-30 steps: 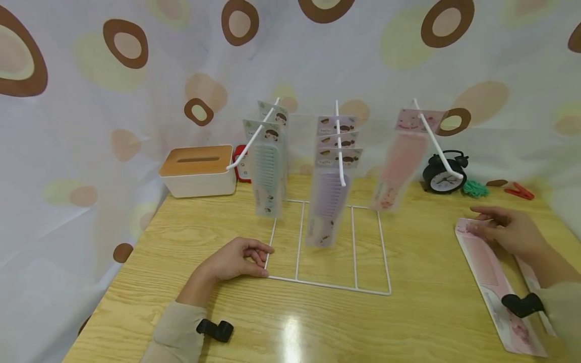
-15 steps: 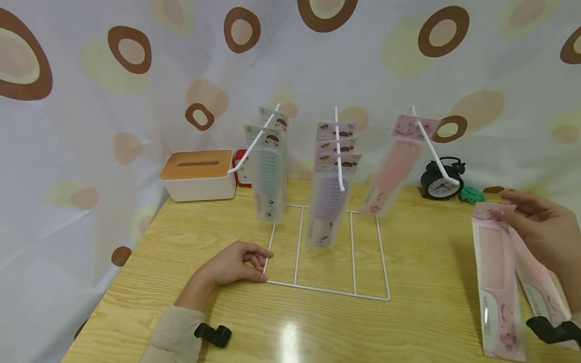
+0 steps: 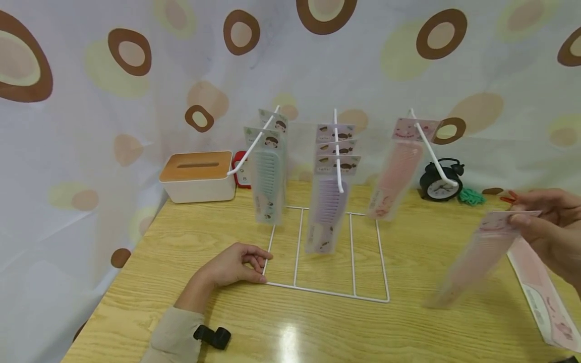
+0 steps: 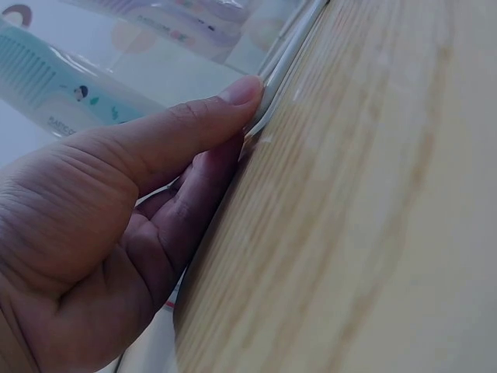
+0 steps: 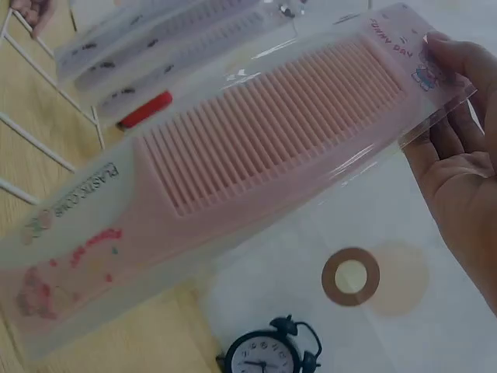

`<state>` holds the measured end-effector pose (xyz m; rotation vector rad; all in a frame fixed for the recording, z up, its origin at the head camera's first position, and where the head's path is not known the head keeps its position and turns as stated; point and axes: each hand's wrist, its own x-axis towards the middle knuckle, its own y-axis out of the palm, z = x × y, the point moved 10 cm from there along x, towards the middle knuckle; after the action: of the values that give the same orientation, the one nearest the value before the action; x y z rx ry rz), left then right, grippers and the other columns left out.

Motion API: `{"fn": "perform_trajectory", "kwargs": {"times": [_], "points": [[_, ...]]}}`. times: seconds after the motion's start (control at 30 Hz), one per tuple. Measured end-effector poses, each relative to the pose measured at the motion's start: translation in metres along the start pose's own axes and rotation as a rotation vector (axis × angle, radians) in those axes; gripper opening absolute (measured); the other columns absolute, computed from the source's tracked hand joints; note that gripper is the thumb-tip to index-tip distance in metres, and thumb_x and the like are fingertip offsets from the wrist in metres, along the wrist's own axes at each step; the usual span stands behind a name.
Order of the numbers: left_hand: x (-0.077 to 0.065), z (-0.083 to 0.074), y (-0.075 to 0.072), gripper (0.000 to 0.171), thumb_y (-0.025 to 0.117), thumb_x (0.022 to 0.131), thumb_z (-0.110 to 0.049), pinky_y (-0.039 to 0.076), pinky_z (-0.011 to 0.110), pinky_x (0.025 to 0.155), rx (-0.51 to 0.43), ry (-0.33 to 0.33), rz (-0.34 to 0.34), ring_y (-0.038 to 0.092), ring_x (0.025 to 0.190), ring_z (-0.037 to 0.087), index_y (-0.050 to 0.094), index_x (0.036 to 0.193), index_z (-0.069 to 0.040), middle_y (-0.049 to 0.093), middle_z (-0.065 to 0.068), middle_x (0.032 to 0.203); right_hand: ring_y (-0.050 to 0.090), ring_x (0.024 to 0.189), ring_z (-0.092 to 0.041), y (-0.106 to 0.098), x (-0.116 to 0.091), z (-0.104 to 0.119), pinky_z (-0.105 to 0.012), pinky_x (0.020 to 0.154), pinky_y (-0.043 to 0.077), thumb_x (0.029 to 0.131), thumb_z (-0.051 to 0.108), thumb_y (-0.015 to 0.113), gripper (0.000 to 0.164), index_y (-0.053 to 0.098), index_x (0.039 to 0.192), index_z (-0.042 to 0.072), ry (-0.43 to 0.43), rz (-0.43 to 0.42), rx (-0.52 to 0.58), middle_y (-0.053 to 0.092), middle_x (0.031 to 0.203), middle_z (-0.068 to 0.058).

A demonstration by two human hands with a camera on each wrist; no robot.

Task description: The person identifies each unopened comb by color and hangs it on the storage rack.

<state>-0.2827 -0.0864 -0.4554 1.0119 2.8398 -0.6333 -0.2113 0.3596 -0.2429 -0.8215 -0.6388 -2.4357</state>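
At the right, my right hand [image 3: 551, 234] pinches the top card of a packaged pink comb [image 5: 272, 124], which hangs tilted above the table and is blurred in the head view. A second packaged pink comb [image 3: 540, 287] lies on the table below that hand. My left hand [image 3: 236, 263] holds the front left corner of a white wire rack [image 3: 327, 289], thumb and fingers on the wire. From the rack's left arm hang packaged green combs [image 3: 267, 176]. Several packaged purple combs [image 3: 329, 201] hang on the middle arm, and one packaged pink comb [image 3: 397, 169] on the right arm.
Behind the rack stand a tissue box [image 3: 197, 176] with a wooden lid and a red-framed object [image 3: 242, 171]. A black alarm clock [image 3: 439, 184] and a green tangled bundle [image 3: 471, 196] are at the back right. Patterned cloth [image 3: 290, 60] hangs behind the table.
My right hand has lifted one pink comb package off the table and swung its lower end leftward. The other package stays on the table. My left hand keeps its place on the rack.
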Motion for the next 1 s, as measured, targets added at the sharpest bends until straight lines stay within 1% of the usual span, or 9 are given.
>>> {"fn": "perform_trajectory", "kwargs": {"times": [0.07,0.13,0.27,0.37,0.5,0.7,0.83,0.97,1.0], "points": [[-0.001,0.001,0.000,0.051,0.084,0.081,-0.013,0.052,0.025,0.077,0.002,-0.002,-0.002,0.062,0.083,0.016,0.065,0.127,-0.004,0.065,0.005,0.094,0.070,0.106,-0.032,0.024,0.010,0.004,-0.032,0.094,0.055,0.090,-0.031,0.040,0.032,0.053,0.118,-0.026,-0.038,0.065,0.056,0.069,0.113,-0.029],[-0.001,0.001,-0.001,0.051,0.084,0.081,-0.014,0.052,0.025,0.077,0.007,-0.003,-0.003,0.062,0.083,0.016,0.065,0.127,-0.004,0.065,0.005,0.094,0.069,0.108,-0.034,0.044,0.019,0.007,-0.033,0.096,0.054,0.089,-0.031,0.042,0.029,0.052,0.116,-0.028,-0.074,0.097,0.077,0.069,0.112,-0.030],[-0.001,0.000,-0.002,0.051,0.084,0.081,-0.013,0.052,0.025,0.078,0.014,0.017,-0.003,0.063,0.083,0.015,0.065,0.127,-0.003,0.065,0.006,0.094,0.071,0.104,-0.034,0.063,0.036,0.009,-0.033,0.094,0.055,0.088,-0.032,0.043,0.030,0.053,0.115,-0.028,-0.099,0.039,0.058,0.070,0.108,-0.030],[-0.002,-0.002,-0.002,0.051,0.084,0.081,-0.013,0.052,0.024,0.078,0.015,0.024,-0.005,0.063,0.082,0.014,0.065,0.127,-0.002,0.065,0.006,0.094,0.073,0.095,-0.032,0.067,0.046,0.007,-0.032,0.088,0.057,0.087,-0.032,0.044,0.031,0.055,0.115,-0.026,-0.096,-0.069,-0.028,0.072,0.103,-0.028],[-0.002,-0.003,-0.001,0.051,0.084,0.081,-0.013,0.052,0.024,0.078,0.021,0.020,0.000,0.063,0.082,0.013,0.065,0.127,-0.003,0.065,0.005,0.094,0.074,0.092,-0.029,0.069,0.052,0.006,-0.030,0.086,0.058,0.088,-0.030,0.045,0.031,0.057,0.117,-0.024,-0.089,-0.173,-0.135,0.073,0.101,-0.025],[0.000,-0.006,-0.001,0.051,0.084,0.081,-0.013,0.051,0.024,0.078,0.021,0.016,-0.002,0.062,0.083,0.014,0.065,0.127,-0.003,0.065,0.005,0.093,0.073,0.089,-0.026,0.064,0.055,0.003,-0.028,0.082,0.058,0.090,-0.028,0.046,0.029,0.060,0.114,-0.022,-0.051,-0.281,-0.197,0.073,0.093,-0.022],[0.000,-0.005,-0.001,0.051,0.084,0.081,-0.013,0.051,0.024,0.078,0.018,0.004,0.001,0.062,0.083,0.014,0.065,0.127,-0.003,0.065,0.005,0.094,0.073,0.093,-0.027,0.065,0.054,0.001,-0.028,0.083,0.058,0.091,-0.027,0.045,0.029,0.061,0.115,-0.022,-0.027,-0.281,-0.183,0.074,0.097,-0.023],[-0.001,-0.004,0.001,0.051,0.083,0.082,-0.014,0.051,0.024,0.078,0.022,0.016,0.006,0.062,0.083,0.014,0.065,0.128,-0.001,0.065,0.006,0.094,0.072,0.096,-0.027,0.068,0.055,-0.005,-0.028,0.084,0.057,0.092,-0.027,0.042,0.032,0.060,0.118,-0.021,0.011,-0.233,-0.180,0.074,0.104,-0.022],[-0.002,-0.004,0.001,0.051,0.083,0.082,-0.014,0.051,0.024,0.078,0.025,0.019,0.006,0.062,0.083,0.014,0.065,0.128,-0.001,0.065,0.007,0.094,0.072,0.097,-0.027,0.068,0.056,-0.008,-0.029,0.084,0.057,0.093,-0.027,0.041,0.033,0.059,0.119,-0.021,0.028,-0.216,-0.156,0.073,0.105,-0.023]]}}
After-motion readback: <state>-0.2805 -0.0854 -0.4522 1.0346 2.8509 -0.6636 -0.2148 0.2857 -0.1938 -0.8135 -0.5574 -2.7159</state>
